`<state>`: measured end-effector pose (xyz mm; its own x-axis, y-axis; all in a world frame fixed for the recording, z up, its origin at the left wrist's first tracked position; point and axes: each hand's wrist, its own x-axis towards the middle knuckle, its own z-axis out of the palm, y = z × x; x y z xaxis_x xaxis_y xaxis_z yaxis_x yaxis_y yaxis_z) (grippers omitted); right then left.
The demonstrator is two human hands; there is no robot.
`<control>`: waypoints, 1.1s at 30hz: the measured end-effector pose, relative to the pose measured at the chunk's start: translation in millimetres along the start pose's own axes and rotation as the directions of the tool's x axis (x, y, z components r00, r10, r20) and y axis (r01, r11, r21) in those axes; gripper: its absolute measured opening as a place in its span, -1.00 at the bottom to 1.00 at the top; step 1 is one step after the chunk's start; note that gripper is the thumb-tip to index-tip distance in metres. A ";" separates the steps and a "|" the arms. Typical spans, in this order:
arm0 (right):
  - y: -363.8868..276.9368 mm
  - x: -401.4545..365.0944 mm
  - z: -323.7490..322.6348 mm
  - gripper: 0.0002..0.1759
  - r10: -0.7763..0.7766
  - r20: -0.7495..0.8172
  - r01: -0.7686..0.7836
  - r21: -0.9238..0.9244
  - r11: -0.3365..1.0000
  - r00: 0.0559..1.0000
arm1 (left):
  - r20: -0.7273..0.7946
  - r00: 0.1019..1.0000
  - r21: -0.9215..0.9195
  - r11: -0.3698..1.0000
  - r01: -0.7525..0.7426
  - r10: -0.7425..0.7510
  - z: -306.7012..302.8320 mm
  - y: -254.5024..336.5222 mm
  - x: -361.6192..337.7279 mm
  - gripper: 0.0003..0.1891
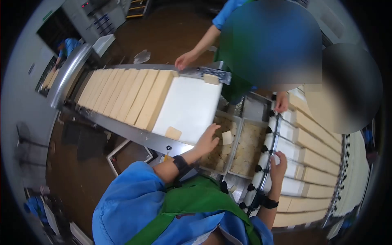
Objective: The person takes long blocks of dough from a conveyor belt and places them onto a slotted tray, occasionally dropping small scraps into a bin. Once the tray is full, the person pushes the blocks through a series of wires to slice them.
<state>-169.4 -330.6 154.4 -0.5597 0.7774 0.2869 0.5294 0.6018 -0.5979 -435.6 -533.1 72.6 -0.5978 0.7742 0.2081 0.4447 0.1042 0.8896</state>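
Observation:
My left hand [207, 141] reaches over the near end of the white belt, fingers apart and holding nothing. Just right of its fingertips is a small pale slab [227, 138], overlapping the left tray [217, 164] of cream-coloured pieces. A similar flat piece [173, 132] lies at the belt's near edge. My right hand [279, 165] is at the rail of the right conveyor, its fingers bent but apart, with nothing seen in them. Long cream blocks [312, 157] lie in separate lanes beyond it.
Long cream blocks [130, 96] stand side by side on the left conveyor [185, 108]. A second tray [247, 151] of pieces sits between the conveyors. Across from me stands a co-worker, one hand [185, 60] by the left belt, the other [281, 102] by the right rail.

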 end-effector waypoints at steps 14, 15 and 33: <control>-204.1 4.7 240.5 -0.75 -0.221 0.675 -0.007 0.318 0.948 0.704 | -0.737 0.566 0.002 0.835 0.550 -0.371 -209.7 -78.2 -122.9 -0.61; -222.4 1.0 247.7 -0.75 -0.237 0.704 -0.036 0.349 0.936 0.669 | -0.744 0.560 0.019 0.827 0.562 -0.364 -215.0 -79.4 -123.8 -0.60; -424.3 66.6 425.7 -0.47 -0.514 0.597 0.585 0.090 0.806 0.616 | -0.505 0.669 0.212 0.673 0.708 -0.545 -289.6 -96.9 -76.5 -0.32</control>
<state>-702.6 -612.0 108.6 -0.9975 0.0608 0.0369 0.0422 0.9235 -0.3813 -626.0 -783.2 88.2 -0.9794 0.1456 -0.1400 0.0173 0.7510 0.6601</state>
